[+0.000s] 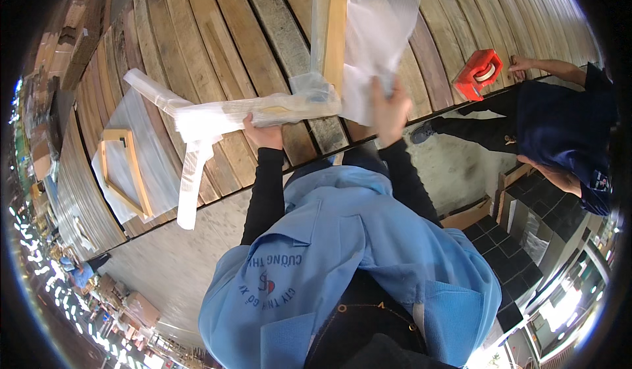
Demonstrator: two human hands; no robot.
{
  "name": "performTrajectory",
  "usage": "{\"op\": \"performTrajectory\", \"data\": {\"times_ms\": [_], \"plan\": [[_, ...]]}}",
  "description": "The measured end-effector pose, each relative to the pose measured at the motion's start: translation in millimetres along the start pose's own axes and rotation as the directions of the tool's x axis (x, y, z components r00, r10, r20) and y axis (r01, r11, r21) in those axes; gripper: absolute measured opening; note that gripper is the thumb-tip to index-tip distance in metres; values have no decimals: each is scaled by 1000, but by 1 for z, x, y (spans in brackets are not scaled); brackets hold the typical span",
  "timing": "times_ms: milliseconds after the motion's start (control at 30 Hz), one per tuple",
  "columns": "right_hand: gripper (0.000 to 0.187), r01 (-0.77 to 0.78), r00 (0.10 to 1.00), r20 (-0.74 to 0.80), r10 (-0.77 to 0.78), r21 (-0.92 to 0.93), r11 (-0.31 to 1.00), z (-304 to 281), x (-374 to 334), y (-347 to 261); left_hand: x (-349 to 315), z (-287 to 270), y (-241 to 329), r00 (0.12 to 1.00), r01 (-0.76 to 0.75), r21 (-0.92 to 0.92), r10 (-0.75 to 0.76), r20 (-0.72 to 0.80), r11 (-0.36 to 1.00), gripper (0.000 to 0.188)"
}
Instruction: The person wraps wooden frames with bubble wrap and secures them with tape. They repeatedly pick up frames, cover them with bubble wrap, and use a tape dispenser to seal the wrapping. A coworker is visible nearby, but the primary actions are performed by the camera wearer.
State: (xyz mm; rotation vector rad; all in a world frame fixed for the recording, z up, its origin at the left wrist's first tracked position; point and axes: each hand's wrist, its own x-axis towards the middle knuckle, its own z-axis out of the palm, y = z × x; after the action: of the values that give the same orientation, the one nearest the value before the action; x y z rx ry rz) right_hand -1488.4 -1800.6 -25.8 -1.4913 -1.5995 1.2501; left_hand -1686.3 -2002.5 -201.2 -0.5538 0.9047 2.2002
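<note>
A wooden furniture frame, mostly wrapped in white foam sheet, lies across the slatted table with branching legs at its left end. My left hand is closed around its near side, thumb on top. At the frame's right end a bare wooden bar runs away from me, partly over a loose white foam sheet. My right hand, smeared by motion, is at the near right edge of that sheet; whether it pinches the sheet cannot be made out.
A red tape dispenser lies to the right, near the hand of another person. Leftward, an angled wooden frame rests on another foam sheet. The wooden slat table has gaps between its boards. Dark tiled panels stand at lower right.
</note>
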Motion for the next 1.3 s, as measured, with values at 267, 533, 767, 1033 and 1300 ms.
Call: {"op": "performTrajectory", "data": {"times_ms": [267, 533, 767, 1033, 1300], "plan": [[64, 586, 680, 695, -233, -325, 742, 203, -57, 49, -39, -17, 69, 821, 244, 960, -497, -280, -138, 65], [68, 458, 739, 628, -244, -203, 865, 247, -70, 92, -38, 130, 129, 865, -206, 978, -470, 177, -11, 45], [23, 409, 820, 462, -338, -59, 911, 211, -74, 104, 32, 177, 33, 692, -722, 687, -138, 709, -88, 15], [35, -82, 961, -218, 171, 367, 926, 29, 51, 48, 17, 89, 70, 703, -711, 702, -61, 708, -48, 31], [34, -210, 977, 57, 204, 375, 903, 60, 18, 64, 39, 21, 72, 484, -870, 382, -392, 782, -313, 27]]}}
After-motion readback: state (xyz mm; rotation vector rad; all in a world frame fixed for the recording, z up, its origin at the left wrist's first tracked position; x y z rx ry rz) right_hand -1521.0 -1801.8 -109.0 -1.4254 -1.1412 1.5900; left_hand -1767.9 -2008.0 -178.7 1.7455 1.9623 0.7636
